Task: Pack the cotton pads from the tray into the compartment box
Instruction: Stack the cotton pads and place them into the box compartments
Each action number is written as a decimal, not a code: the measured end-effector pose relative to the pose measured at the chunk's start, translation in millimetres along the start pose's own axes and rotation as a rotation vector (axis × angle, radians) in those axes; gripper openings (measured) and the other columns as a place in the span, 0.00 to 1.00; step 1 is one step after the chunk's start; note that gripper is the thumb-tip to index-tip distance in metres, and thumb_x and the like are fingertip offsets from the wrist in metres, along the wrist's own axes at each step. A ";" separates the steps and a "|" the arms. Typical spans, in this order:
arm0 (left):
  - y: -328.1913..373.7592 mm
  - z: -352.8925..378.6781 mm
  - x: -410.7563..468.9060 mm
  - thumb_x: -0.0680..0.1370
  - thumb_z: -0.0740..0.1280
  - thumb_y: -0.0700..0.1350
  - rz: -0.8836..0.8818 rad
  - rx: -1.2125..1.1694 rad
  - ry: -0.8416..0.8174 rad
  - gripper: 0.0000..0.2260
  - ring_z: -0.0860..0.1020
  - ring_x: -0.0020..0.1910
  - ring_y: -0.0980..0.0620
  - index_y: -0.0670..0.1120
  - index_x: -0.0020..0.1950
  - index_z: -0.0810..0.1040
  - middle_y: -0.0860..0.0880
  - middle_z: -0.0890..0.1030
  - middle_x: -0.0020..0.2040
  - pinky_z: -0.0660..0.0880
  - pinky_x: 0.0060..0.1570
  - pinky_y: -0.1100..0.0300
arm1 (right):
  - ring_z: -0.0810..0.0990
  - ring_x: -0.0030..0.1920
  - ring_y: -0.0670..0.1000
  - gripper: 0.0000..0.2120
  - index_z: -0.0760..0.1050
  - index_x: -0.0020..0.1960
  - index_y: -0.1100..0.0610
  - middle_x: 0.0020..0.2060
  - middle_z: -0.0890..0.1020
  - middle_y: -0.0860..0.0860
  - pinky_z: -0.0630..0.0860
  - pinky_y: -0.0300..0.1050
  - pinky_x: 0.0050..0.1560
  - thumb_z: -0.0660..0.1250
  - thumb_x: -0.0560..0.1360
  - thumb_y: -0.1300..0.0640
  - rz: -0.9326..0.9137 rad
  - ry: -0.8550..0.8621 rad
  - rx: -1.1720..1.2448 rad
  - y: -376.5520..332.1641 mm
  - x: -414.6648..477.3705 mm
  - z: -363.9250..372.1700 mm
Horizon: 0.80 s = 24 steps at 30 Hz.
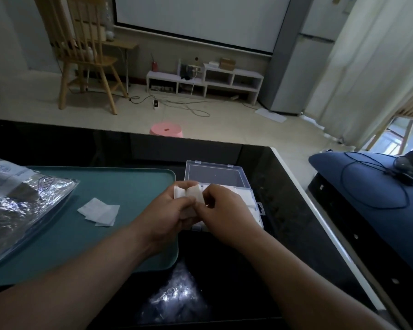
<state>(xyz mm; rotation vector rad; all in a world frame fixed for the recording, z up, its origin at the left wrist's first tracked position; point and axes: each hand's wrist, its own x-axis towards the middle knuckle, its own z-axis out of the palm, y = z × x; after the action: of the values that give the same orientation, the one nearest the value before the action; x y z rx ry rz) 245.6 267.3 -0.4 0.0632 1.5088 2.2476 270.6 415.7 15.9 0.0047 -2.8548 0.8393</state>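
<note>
Head view: left hand (169, 210) and right hand (224, 210) are meeting over the near-left corner of the compartment box (254, 201). Both are pinching one pad stack (188, 192): left fingers (179, 204) are curling round its lower edge and right fingers (210, 195) are gripping its right side. The stack is fanning open above the fingertips, so I'd say it is being squared up or split before it goes in. The box is sitting directly beyond and right of the fingers, with its lid (212, 173) lying open behind. The compartments just right of the right fingers are showing white, which looks like pads already loaded, but I can't tell the count or which cells, since the hands are covering the near part. A few loose pads (99, 211) are lying on the tray (134, 179), well left of the left fingers. The plastic bag (22, 198) is overlapping the tray's far-left side, and crumpled film (177, 296) is sitting on the counter (279, 186) below the wrists. Judgement: well past halfway; the held stack and those loose pads are what's left.
</note>
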 end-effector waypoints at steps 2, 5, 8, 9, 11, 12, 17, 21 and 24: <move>-1.5 6.7 -1.2 0.82 0.62 0.33 0.024 0.055 -0.002 0.14 0.84 0.44 0.49 0.44 0.65 0.76 0.41 0.84 0.54 0.83 0.42 0.55 | 0.77 0.41 0.45 0.14 0.74 0.39 0.49 0.39 0.80 0.45 0.70 0.45 0.39 0.65 0.80 0.44 0.008 0.037 -0.003 1.9 0.9 0.5; 1.1 16.2 2.9 0.81 0.60 0.30 0.039 0.017 0.039 0.16 0.83 0.47 0.47 0.43 0.65 0.77 0.38 0.84 0.56 0.84 0.44 0.54 | 0.79 0.38 0.48 0.10 0.80 0.42 0.53 0.36 0.82 0.48 0.75 0.49 0.40 0.67 0.81 0.51 0.099 0.037 0.148 6.6 5.6 -13.2; 6.6 24.4 9.5 0.82 0.61 0.31 0.039 -0.033 0.094 0.15 0.82 0.46 0.44 0.44 0.64 0.78 0.38 0.80 0.52 0.84 0.52 0.45 | 0.79 0.36 0.48 0.06 0.82 0.46 0.54 0.37 0.83 0.50 0.76 0.47 0.39 0.69 0.80 0.55 0.247 0.188 0.302 31.6 16.8 -42.1; 7.3 26.1 11.4 0.82 0.61 0.31 0.035 -0.034 0.114 0.14 0.81 0.46 0.44 0.44 0.63 0.78 0.38 0.79 0.52 0.84 0.52 0.44 | 0.80 0.38 0.48 0.03 0.82 0.49 0.54 0.40 0.84 0.50 0.78 0.48 0.41 0.69 0.80 0.56 0.303 0.246 0.327 44.1 19.8 -51.4; 6.7 28.5 14.5 0.82 0.61 0.31 0.020 -0.030 0.145 0.14 0.81 0.45 0.43 0.44 0.62 0.78 0.38 0.78 0.52 0.84 0.50 0.45 | 0.83 0.44 0.49 0.04 0.80 0.52 0.52 0.45 0.84 0.49 0.82 0.53 0.48 0.71 0.78 0.57 0.412 0.315 0.334 71.0 22.6 -60.7; 5.6 29.9 15.1 0.82 0.61 0.31 0.008 -0.031 0.154 0.13 0.81 0.45 0.43 0.44 0.62 0.79 0.37 0.78 0.53 0.85 0.49 0.46 | 0.83 0.45 0.50 0.05 0.79 0.52 0.52 0.46 0.84 0.49 0.82 0.53 0.48 0.71 0.77 0.57 0.460 0.319 0.337 82.7 22.8 -59.8; 2.0 36.0 20.8 0.83 0.60 0.31 -0.020 -0.038 0.159 0.12 0.82 0.41 0.45 0.43 0.60 0.78 0.38 0.79 0.52 0.85 0.46 0.47 | 0.81 0.46 0.49 0.05 0.77 0.47 0.48 0.44 0.82 0.45 0.84 0.58 0.51 0.73 0.74 0.54 0.530 0.243 0.201 107.1 32.4 -42.8; 2.1 34.0 21.8 0.83 0.60 0.32 -0.037 -0.026 0.159 0.11 0.82 0.40 0.46 0.42 0.61 0.78 0.37 0.78 0.52 0.85 0.48 0.46 | 0.81 0.47 0.48 0.03 0.80 0.47 0.48 0.45 0.82 0.45 0.82 0.54 0.52 0.73 0.76 0.54 0.519 0.219 0.183 110.2 40.4 -36.7; 1.8 31.6 20.2 0.83 0.60 0.33 -0.045 -0.011 0.164 0.10 0.81 0.40 0.45 0.41 0.61 0.77 0.37 0.78 0.51 0.85 0.46 0.47 | 0.81 0.45 0.47 0.02 0.80 0.46 0.48 0.43 0.82 0.44 0.83 0.54 0.51 0.72 0.75 0.54 0.521 0.202 0.108 108.0 42.6 -30.4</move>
<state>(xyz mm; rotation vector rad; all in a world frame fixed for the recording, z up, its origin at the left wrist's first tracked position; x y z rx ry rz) 235.2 301.9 10.0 -0.1606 1.5638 2.2719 228.1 524.8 -10.2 -0.7910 -2.6415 1.0106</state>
